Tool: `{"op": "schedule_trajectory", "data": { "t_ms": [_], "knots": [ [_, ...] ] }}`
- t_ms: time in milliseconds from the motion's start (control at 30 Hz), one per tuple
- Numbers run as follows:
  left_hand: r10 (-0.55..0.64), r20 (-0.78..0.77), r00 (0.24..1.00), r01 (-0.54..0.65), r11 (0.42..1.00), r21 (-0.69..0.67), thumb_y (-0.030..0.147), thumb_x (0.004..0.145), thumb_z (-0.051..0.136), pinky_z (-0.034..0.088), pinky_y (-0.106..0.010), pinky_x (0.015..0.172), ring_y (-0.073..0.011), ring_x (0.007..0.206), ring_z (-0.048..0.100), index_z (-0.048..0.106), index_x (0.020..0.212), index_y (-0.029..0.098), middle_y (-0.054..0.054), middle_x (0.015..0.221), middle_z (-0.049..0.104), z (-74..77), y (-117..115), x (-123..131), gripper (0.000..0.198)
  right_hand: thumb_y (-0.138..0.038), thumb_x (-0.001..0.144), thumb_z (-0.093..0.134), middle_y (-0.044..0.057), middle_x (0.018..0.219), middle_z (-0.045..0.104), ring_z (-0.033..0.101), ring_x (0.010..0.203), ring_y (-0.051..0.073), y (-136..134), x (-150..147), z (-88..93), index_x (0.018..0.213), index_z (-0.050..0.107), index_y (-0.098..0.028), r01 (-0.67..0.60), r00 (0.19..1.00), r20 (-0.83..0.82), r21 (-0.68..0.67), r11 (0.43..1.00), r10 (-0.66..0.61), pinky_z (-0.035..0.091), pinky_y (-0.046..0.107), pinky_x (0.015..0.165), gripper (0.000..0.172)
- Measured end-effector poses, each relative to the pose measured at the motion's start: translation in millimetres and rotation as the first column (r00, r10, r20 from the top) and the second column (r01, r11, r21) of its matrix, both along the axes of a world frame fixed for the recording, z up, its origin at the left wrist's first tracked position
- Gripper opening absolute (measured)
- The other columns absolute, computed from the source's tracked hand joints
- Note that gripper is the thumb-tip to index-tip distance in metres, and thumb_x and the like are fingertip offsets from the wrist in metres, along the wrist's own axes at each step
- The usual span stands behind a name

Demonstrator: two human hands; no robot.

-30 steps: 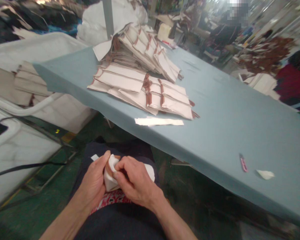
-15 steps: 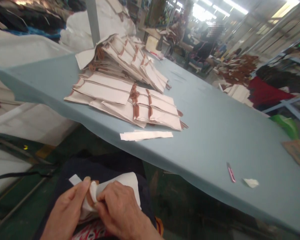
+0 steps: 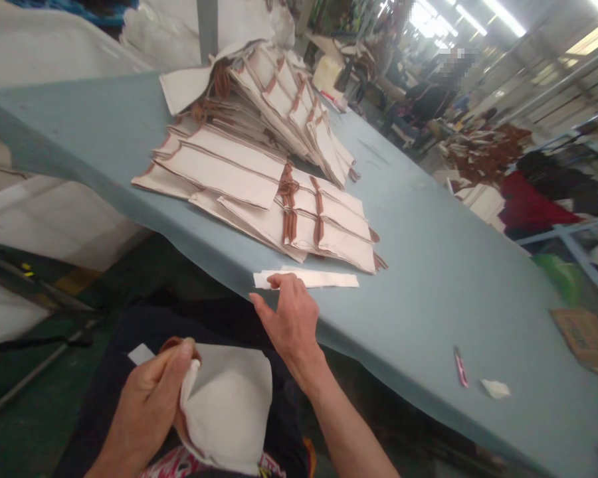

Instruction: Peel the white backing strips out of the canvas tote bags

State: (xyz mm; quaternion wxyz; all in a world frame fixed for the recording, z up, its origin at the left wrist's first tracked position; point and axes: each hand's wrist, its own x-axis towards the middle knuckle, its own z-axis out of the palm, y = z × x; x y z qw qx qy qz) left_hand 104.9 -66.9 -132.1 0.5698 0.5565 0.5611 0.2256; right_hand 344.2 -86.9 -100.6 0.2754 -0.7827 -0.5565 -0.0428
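My left hand (image 3: 152, 392) pinches the top edge of a cream cloth pouch (image 3: 229, 398) with brown trim, held above my lap. A small white tab (image 3: 141, 354) sticks out beyond that hand's knuckles. My right hand (image 3: 292, 318) reaches over the table's near edge, thumb and fingers apart. Its fingertips are at the left part of some white strips (image 3: 329, 278); whether they touch them I cannot tell. Just behind the strips lies a pile of cream pieces with brown edging (image 3: 234, 166).
The blue-green table (image 3: 418, 265) slants away to the right. A pink cutter (image 3: 460, 367) and a white scrap (image 3: 496, 388) lie on its right side. A taller heap of cream pieces (image 3: 279, 99) stands further back. A person (image 3: 433, 93) sits beyond the table.
My right hand has let go of the pouch and moved up and right to the white strips. The left hand keeps its hold, and more of the pouch shows. The view has shifted slightly.
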Motion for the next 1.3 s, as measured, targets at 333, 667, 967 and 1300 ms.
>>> {"op": "schedule_trajectory", "data": {
  "t_ms": [333, 667, 967, 1300],
  "knots": [
    [-0.118, -0.026, 0.993, 0.119, 0.991, 0.06, 0.064, 0.1, 0.056, 0.043, -0.027, 0.051, -0.0171, 0.057, 0.053, 0.059, 0.063, 0.025, 0.004, 0.061, 0.053, 19.5, 11, 10, 0.054, -0.028, 0.109, 0.065, 0.004, 0.087, 0.073, 0.067, 0.082, 0.02, 23, 29, -5.4, 0.091, 0.073, -0.023, -0.032, 0.998, -0.051, -0.18, 0.983, 0.024, 0.042, 0.03, 0.075, 0.02],
    [-0.24, -0.127, 0.963, 0.267, 0.918, 0.293, 0.064, 0.094, 0.054, 0.061, -0.034, 0.078, -0.0283, 0.085, 0.082, 0.081, 0.101, 0.022, -0.007, 0.093, 0.089, 41.0, 39, 71, 0.05, -0.034, 0.111, 0.049, -0.001, 0.07, 0.066, 0.058, 0.068, 0.018, 20, 52, 9.7, 0.076, 0.067, -0.023, -0.15, 0.95, -0.301, -0.206, 0.967, 0.083, 0.034, 0.03, 0.065, 0.04],
    [-0.279, -0.269, 0.922, 0.374, 0.823, 0.429, 0.055, 0.101, 0.053, 0.064, -0.037, 0.087, -0.0318, 0.096, 0.087, 0.075, 0.141, 0.018, -0.01, 0.098, 0.091, 43.7, 57, 120, 0.058, -0.03, 0.109, 0.05, -0.002, 0.067, 0.061, 0.055, 0.067, 0.016, 27, 65, 11.2, 0.067, 0.057, -0.022, -0.242, 0.867, -0.479, -0.169, 0.955, 0.135, 0.032, 0.028, 0.065, 0.043],
    [-0.245, -0.544, 0.803, 0.543, 0.676, 0.497, 0.043, 0.105, 0.051, 0.06, -0.034, 0.079, -0.0329, 0.091, 0.088, 0.076, 0.143, 0.019, -0.011, 0.095, 0.091, 29.3, 58, 138, 0.05, -0.023, 0.104, 0.057, -0.002, 0.063, 0.058, 0.049, 0.066, 0.016, 32, 66, 10.6, 0.061, 0.049, -0.023, -0.175, 0.81, -0.578, -0.073, 0.982, 0.101, 0.029, 0.03, 0.066, 0.044]
  ]
}}
